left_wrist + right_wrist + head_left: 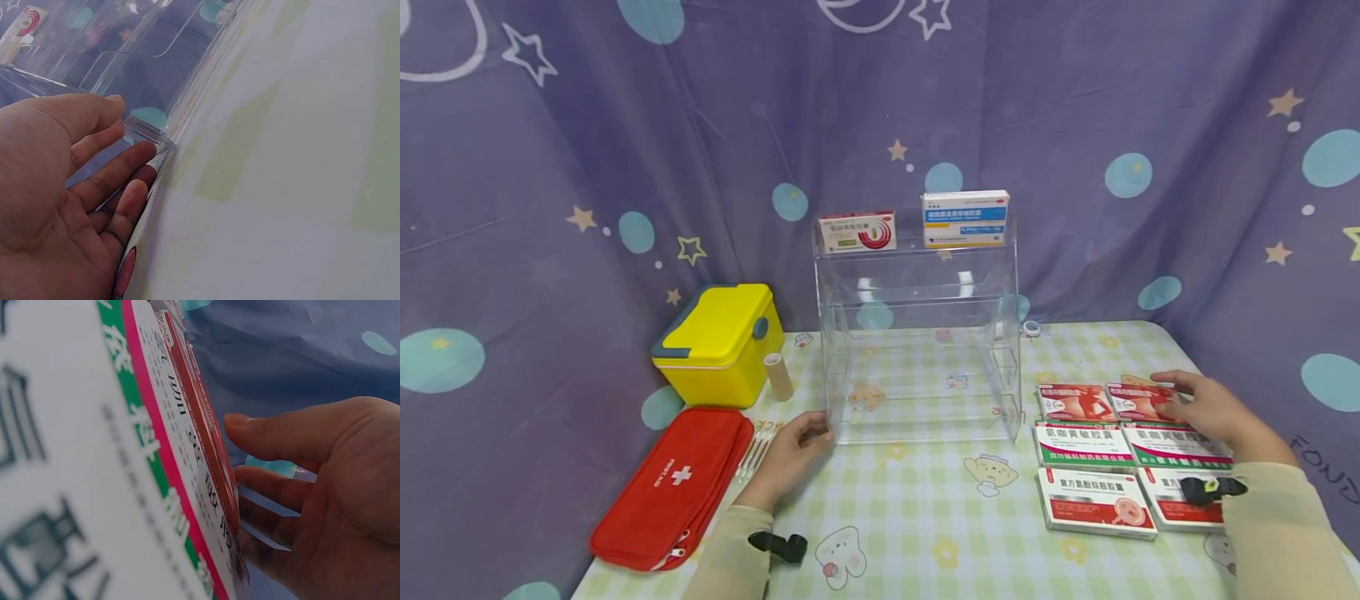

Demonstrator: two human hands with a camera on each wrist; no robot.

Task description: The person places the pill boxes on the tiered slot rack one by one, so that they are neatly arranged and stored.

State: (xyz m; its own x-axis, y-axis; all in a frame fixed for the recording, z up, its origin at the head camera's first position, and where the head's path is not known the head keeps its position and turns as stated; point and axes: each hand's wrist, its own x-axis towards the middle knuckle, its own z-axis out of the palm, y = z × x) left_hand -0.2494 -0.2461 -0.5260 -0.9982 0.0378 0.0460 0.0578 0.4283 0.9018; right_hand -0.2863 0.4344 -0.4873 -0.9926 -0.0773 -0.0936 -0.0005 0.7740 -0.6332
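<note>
The left hand [790, 458], fingers relaxed, touches the front-left corner of the clear acrylic tiered shelf [917, 333]. Right of that shelf, the right hand [1213, 412] rests loose-fingered, gripping nothing, on the far red-and-white medicine box [1142, 402] of the six on the table. Better to brace the shelf firmly and pinch that box by its edges.

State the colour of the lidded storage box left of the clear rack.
Yellow storage box with a grey-blue handle; head view shows it best.

Both forearms reach forward over the table in pale sleeves, each wrist strapped with a small black device. The left hand [788, 458] lies toward the table's left edge, fingers [119, 172] loosely extended. The right hand [1213, 410] sits near the right edge, fingers [281, 434] relaxed, thumb out.
</note>
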